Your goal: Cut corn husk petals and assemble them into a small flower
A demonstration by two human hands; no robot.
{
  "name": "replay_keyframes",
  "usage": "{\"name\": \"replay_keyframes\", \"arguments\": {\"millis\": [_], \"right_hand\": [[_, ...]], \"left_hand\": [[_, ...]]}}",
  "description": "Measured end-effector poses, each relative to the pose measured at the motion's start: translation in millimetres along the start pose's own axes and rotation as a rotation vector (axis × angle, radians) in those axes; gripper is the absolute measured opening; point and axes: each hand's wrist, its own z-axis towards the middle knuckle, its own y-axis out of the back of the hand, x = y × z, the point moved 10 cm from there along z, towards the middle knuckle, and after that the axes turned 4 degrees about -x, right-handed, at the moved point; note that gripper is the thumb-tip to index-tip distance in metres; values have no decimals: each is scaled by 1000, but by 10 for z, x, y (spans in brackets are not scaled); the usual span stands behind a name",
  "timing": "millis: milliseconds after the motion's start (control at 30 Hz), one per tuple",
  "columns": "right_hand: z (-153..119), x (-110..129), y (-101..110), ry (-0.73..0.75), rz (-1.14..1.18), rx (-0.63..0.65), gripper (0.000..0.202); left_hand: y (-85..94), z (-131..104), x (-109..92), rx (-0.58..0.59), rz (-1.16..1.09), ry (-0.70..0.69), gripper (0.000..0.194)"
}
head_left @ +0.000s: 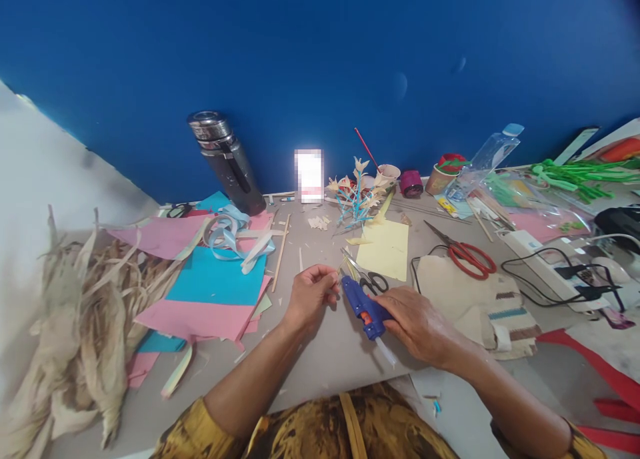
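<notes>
My right hand (417, 325) grips a blue glue gun (363, 305), its nozzle pointing up-left toward my left hand. My left hand (310, 293) pinches a small pale piece at its fingertips, right at the gun's tip; the piece is too small to make out. Black-handled scissors (370, 280) lie just behind the glue gun. A pale yellow paper sheet (385, 249) lies beyond them on the grey table (325, 359).
Dried corn husks (75, 325) pile at the left. Pink and teal paper sheets (215, 285) with ribbon lie left of centre. A dark flask (227, 162), a husk flower craft (357, 192), red scissors (467, 253), a power strip (545, 262) and cups stand behind and right.
</notes>
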Motion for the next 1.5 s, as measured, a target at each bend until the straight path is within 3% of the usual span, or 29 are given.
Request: {"name": "replay_keyframes", "arguments": {"millis": [767,1233,1500], "right_hand": [[-20,-37,63,-22,-48,-78,39],[-20,-56,28,-49,-72,-53,34],[-88,-190,184,-102,-176,-89,33]], "left_hand": [[1,2,5,1,-13,-2,23],[4,-5,6,-5,-8,11,24],[-31,-3,83,58,-86,77,28]]}}
